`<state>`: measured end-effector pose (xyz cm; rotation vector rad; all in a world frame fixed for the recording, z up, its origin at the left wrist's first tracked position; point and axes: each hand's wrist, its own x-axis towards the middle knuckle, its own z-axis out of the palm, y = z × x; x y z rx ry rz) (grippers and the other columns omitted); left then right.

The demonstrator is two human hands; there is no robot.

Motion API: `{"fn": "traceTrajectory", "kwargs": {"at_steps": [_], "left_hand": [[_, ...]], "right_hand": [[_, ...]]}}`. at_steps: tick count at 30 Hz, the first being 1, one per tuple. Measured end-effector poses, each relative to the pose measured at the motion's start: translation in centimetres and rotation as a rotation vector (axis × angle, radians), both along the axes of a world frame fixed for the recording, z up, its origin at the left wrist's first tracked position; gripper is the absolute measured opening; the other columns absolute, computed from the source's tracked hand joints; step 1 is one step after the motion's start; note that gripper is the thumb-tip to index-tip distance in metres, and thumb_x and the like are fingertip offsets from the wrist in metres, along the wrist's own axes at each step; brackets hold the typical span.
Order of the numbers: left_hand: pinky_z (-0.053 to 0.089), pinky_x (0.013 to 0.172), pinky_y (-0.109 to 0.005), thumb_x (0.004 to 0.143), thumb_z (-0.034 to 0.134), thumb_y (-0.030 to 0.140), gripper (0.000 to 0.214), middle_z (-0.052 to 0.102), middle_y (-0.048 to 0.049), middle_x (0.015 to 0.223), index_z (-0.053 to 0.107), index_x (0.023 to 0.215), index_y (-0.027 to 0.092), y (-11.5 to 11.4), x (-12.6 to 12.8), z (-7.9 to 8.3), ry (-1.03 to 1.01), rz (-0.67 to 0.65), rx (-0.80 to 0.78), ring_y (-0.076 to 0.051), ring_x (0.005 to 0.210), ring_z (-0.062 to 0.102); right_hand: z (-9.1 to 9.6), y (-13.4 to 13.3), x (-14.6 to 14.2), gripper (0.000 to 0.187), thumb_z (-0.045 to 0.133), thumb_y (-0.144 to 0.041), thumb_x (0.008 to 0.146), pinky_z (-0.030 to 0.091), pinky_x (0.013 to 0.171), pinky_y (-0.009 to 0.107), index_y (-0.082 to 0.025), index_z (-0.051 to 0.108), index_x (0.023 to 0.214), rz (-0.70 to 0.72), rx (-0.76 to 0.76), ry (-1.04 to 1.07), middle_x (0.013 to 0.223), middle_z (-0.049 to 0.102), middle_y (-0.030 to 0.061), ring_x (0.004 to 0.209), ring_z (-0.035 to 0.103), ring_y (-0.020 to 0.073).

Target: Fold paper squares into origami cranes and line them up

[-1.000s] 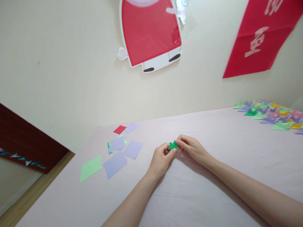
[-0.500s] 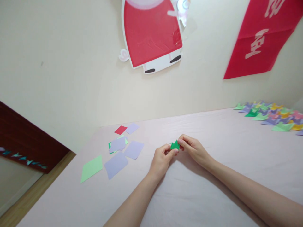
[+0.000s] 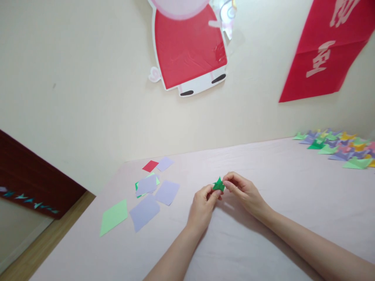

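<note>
A small dark green folded paper piece is pinched between both hands just above the pale pink table. My left hand grips its lower left side with thumb and fingers. My right hand holds its right side with the fingertips. Both forearms reach in from the bottom edge of the view.
Loose paper squares lie left of the hands: lilac sheets, a light green one and a red one. A group of folded paper figures in several colours sits at the far right. The table's left edge drops to a wooden floor.
The hands keep their pinch on the green paper and turn it slightly. The whole scene has slid down a little in the picture.
</note>
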<state>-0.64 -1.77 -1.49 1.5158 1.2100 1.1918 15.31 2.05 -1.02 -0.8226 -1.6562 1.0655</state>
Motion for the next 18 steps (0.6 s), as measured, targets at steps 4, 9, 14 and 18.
{"fn": "traceTrajectory", "kwargs": {"at_steps": [4, 9, 14, 18], "left_hand": [[0.039, 0.070, -0.026, 0.092, 0.051, 0.033, 0.021, 0.063, -0.0012, 0.078, 0.066, 0.084, 0.020, 0.0, -0.1, -0.1, 0.018, 0.011, -0.024, -0.018, 0.077, 0.057], [0.040, 0.074, -0.028, 0.094, 0.047, 0.035, 0.025, 0.062, -0.0026, 0.082, 0.065, 0.088, 0.020, 0.0, -0.2, -0.1, 0.041, 0.010, -0.069, -0.019, 0.081, 0.057], [0.040, 0.079, -0.028, 0.091, 0.051, 0.040, 0.026, 0.063, -0.0036, 0.090, 0.063, 0.097, 0.018, 0.0, -0.3, 0.8, 0.020, -0.053, -0.102, -0.020, 0.087, 0.054], [0.042, 0.077, -0.028, 0.091, 0.048, 0.047, 0.035, 0.062, -0.0042, 0.087, 0.063, 0.096, 0.016, -0.1, -0.3, 1.0, 0.025, -0.062, -0.127, -0.020, 0.085, 0.054]], "right_hand": [[0.3, -0.2, -0.1, 0.028, 0.050, -0.043, 0.093, 0.042, 0.068, 0.028, -0.023, 0.063, 0.079, 0.063, -0.031, -0.039, 0.073, 0.059, 0.0005, 0.070, 0.055, 0.0170], [0.2, 0.1, -0.3, 0.033, 0.048, -0.046, 0.094, 0.042, 0.064, 0.026, -0.022, 0.063, 0.078, 0.018, -0.035, -0.046, 0.070, 0.057, 0.0002, 0.066, 0.054, 0.0162], [-0.1, 0.1, -0.2, 0.031, 0.046, -0.041, 0.097, 0.043, 0.067, 0.025, -0.020, 0.064, 0.081, 0.011, 0.124, -0.107, 0.074, 0.060, 0.0015, 0.070, 0.057, 0.0156], [-0.3, 0.1, -0.2, 0.027, 0.046, -0.035, 0.098, 0.044, 0.068, 0.024, -0.020, 0.064, 0.086, 0.003, 0.203, -0.160, 0.076, 0.061, 0.0019, 0.072, 0.058, 0.0150]]}}
